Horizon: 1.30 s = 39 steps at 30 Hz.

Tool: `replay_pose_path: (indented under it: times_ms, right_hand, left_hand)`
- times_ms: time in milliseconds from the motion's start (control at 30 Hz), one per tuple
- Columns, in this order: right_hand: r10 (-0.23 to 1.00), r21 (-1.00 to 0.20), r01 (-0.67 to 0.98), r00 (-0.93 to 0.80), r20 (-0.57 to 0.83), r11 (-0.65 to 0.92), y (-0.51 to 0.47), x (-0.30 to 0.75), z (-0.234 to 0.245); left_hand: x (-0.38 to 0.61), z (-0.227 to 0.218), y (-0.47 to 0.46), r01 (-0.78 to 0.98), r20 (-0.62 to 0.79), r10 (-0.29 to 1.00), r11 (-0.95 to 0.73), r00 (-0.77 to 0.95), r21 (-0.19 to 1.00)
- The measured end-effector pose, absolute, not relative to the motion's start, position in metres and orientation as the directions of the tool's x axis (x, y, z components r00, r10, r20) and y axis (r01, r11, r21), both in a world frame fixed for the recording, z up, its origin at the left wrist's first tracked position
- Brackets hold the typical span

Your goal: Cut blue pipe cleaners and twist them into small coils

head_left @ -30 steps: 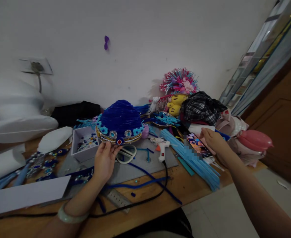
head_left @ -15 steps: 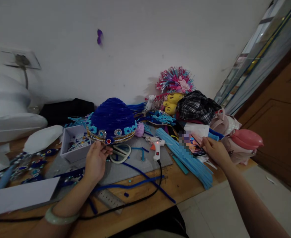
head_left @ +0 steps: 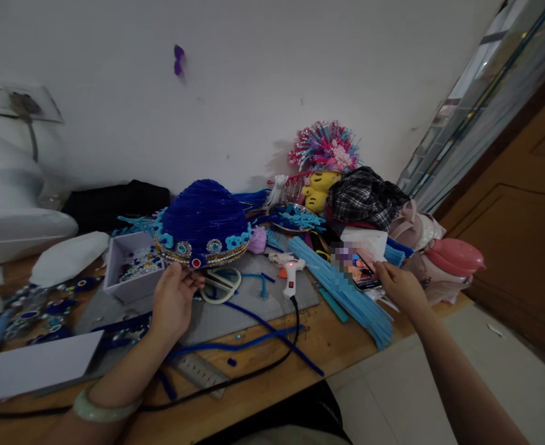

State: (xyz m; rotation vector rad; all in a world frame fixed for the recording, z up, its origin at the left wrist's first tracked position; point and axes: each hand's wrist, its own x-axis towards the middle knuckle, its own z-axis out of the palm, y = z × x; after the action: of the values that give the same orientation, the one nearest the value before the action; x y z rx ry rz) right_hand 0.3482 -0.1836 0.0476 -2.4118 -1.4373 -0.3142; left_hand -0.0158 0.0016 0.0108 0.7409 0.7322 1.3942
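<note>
My left hand (head_left: pixel 174 300) grips the lower rim of a dark blue domed headdress (head_left: pixel 202 222) trimmed with light blue flowers and round jewels, held just above the grey mat (head_left: pixel 258 303). A pale green bangle circles that wrist. My right hand (head_left: pixel 395 284) rests on a phone (head_left: pixel 362 272) with a lit screen, fingers curled at its right edge. The phone lies on a bundle of light blue pipe cleaners (head_left: pixel 341 287). A white glue gun (head_left: pixel 289 275) and white scissors (head_left: pixel 219 285) lie between my hands.
A white box of beads (head_left: pixel 130 269) sits left of the headdress. Blue ornaments (head_left: pixel 35 312), white paper (head_left: pixel 26 368), a metal ruler (head_left: pixel 198 371) and a black cable (head_left: pixel 253 371) lie on the wooden table. Plaid cloth (head_left: pixel 365 198), pink items (head_left: pixel 453 256) and a colourful headpiece (head_left: pixel 325 148) crowd the right.
The view has drifted rightward, so everything sits a little further left. My right hand slid from the phone's top to its right edge. My left hand keeps its hold on the headdress.
</note>
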Motion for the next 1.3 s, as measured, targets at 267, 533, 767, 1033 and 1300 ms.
replay_pose_path:
  times_ms: [267,533,767,1033,1300]
  right_hand:
    - [0.814,-0.225,0.873,0.485,0.320,-0.432,-0.185,0.345,0.049]
    - [0.810,-0.272,0.879,0.470,0.352,-0.391,-0.181,0.346,0.052]
    - [0.833,-0.238,0.894,0.441,0.335,-0.378,-0.176,0.344,0.052]
    - [0.834,-0.240,0.888,0.454,0.313,-0.393,-0.174,0.344,0.053]
    - [0.837,-0.214,0.899,0.434,0.332,-0.382,-0.172,0.345,0.051]
  left_hand:
    - [-0.016,0.012,0.001,-0.597,-0.022,0.999,0.043,0.042,0.801]
    - [-0.015,0.015,0.000,-0.592,-0.062,0.998,0.063,0.023,0.804]
    - [-0.015,0.016,-0.001,-0.602,-0.063,0.998,0.066,0.026,0.796]
    - [-0.016,0.011,0.003,-0.606,-0.058,0.998,0.063,0.027,0.793]
    - [-0.017,0.011,0.003,-0.607,-0.056,0.997,0.072,0.046,0.792]
